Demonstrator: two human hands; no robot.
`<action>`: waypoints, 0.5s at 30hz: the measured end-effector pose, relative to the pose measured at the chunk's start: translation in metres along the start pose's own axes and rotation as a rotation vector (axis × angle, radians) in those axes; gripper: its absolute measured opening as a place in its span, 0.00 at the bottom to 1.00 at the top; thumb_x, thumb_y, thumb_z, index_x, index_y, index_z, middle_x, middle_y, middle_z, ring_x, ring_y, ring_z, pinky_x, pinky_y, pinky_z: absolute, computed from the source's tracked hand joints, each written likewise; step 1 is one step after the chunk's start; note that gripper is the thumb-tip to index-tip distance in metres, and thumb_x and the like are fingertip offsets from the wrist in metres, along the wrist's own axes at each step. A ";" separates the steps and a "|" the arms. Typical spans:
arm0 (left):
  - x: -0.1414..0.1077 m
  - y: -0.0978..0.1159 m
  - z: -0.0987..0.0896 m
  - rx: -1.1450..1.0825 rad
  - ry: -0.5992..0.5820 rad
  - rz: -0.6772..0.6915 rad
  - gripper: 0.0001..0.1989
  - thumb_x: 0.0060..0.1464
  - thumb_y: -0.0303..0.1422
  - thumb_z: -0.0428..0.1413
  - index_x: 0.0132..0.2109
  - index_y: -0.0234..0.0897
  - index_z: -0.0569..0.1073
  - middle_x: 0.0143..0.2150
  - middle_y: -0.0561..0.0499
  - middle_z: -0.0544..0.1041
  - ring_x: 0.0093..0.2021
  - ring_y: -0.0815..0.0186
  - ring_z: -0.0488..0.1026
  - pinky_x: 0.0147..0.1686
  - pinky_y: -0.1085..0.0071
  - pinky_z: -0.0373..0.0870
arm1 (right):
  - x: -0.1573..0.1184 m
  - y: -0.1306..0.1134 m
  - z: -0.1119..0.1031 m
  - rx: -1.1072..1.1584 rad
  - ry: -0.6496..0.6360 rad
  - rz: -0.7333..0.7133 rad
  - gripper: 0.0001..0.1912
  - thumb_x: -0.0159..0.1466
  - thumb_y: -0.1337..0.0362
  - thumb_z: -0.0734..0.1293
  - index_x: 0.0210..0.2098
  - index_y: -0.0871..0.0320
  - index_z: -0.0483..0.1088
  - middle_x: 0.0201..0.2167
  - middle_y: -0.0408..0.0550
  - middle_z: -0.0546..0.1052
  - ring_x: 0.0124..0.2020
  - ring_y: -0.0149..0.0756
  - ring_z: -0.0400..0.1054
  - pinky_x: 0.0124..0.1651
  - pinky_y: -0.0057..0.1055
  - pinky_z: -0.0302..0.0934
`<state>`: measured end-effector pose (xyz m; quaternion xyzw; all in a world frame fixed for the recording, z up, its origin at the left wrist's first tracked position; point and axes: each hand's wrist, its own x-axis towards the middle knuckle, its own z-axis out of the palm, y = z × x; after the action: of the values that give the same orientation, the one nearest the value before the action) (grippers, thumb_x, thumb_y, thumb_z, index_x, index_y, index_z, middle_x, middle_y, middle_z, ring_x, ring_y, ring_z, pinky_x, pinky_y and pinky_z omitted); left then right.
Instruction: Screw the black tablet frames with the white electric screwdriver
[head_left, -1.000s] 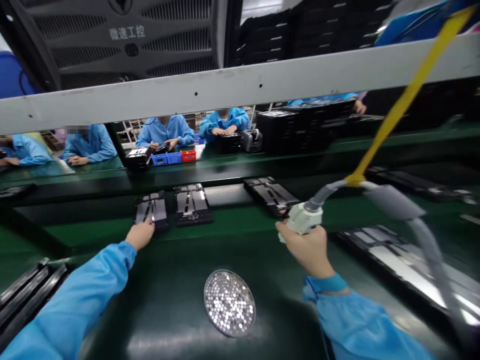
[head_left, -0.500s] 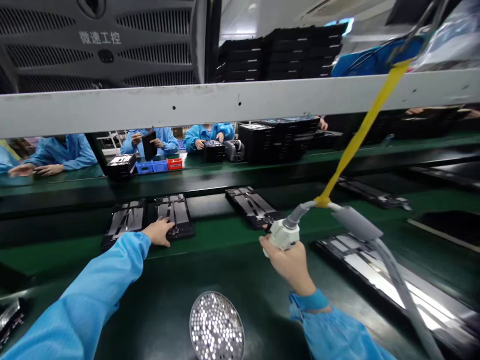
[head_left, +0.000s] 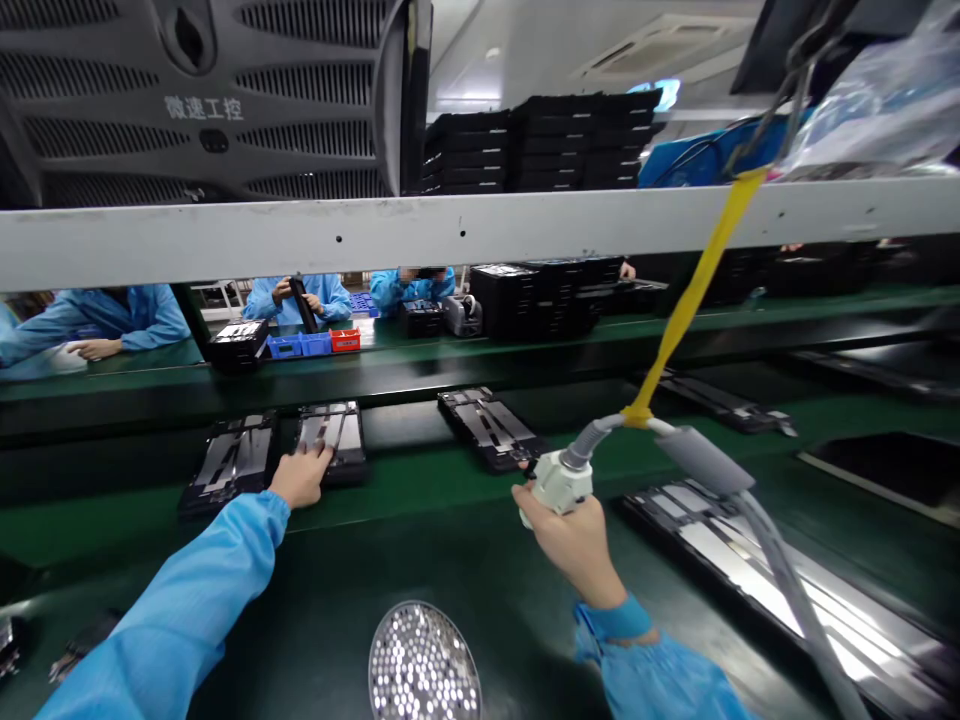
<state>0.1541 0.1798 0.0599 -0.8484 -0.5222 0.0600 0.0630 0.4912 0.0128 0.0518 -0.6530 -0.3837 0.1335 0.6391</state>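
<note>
Tablet (head_left: pixel 346 432) under the left hand (head_left: pixel 301 474), tool (head_left: pixel 561 483) in the right hand (head_left: pixel 574 540)

Tablet lies flat on the green strip (head_left: pixel 420 475), just past the near table (head_left: pixel 330 600), with its silver inner parts facing up. Fingers of the left hand rest on its near left part, perhaps to steady it; whether they also grip the edge, I cannot tell, because the hand covers this place.

Close on its left lies a second tablet (head_left: pixel 234 458), and to the right, with a wider gap, a third tablet (head_left: pixel 491 425). They lie in a loose row, probably so that each stays within reach.

Near the third tablet, the right hand is closed around the pale tool. Whether the tool touches this tablet is not clear. Its grey cable (head_left: pixel 784 570) is tied to a yellow strap (head_left: pixel 697 290), which seems to carry some of the weight.

Nearer to the person, a shiny round disc (head_left: pixel 424 665) lies between the forearms. A long panel (head_left: pixel 772 575) lies right of the right hand, behind the cable.

Farther away, under a white beam (head_left: pixel 405 235), co-workers in blue sleeves sit behind black stacks (head_left: pixel 517 300) and small trays (head_left: pixel 300 346).
</note>
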 end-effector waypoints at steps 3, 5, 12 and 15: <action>-0.001 0.000 -0.017 0.013 0.069 -0.061 0.21 0.65 0.39 0.57 0.61 0.37 0.68 0.61 0.42 0.69 0.57 0.55 0.71 0.55 0.51 0.72 | -0.001 -0.003 -0.001 0.001 -0.013 -0.003 0.18 0.45 0.51 0.71 0.26 0.59 0.71 0.22 0.49 0.74 0.24 0.39 0.68 0.28 0.34 0.64; -0.007 -0.002 -0.032 0.019 0.091 -0.086 0.19 0.65 0.39 0.58 0.59 0.36 0.70 0.58 0.43 0.72 0.54 0.57 0.73 0.53 0.53 0.74 | -0.001 -0.006 -0.001 0.004 -0.024 -0.006 0.19 0.46 0.50 0.70 0.28 0.60 0.72 0.23 0.49 0.75 0.25 0.39 0.69 0.29 0.35 0.65; -0.144 -0.006 -0.025 0.089 0.221 -0.063 0.29 0.48 0.18 0.50 0.57 0.35 0.74 0.61 0.42 0.74 0.61 0.52 0.71 0.57 0.60 0.72 | -0.002 -0.008 -0.003 0.023 -0.012 -0.022 0.16 0.45 0.51 0.71 0.23 0.59 0.71 0.19 0.48 0.73 0.22 0.37 0.67 0.25 0.32 0.61; -0.237 -0.001 0.025 0.143 0.599 0.103 0.34 0.46 0.21 0.49 0.61 0.41 0.73 0.63 0.47 0.73 0.63 0.49 0.70 0.56 0.56 0.73 | -0.001 -0.006 -0.003 0.032 -0.008 -0.013 0.16 0.44 0.52 0.72 0.23 0.59 0.72 0.20 0.47 0.74 0.22 0.37 0.67 0.24 0.31 0.61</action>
<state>0.0431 -0.0307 0.0440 -0.8470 -0.4313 -0.1532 0.2703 0.4907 0.0090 0.0577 -0.6395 -0.3884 0.1380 0.6490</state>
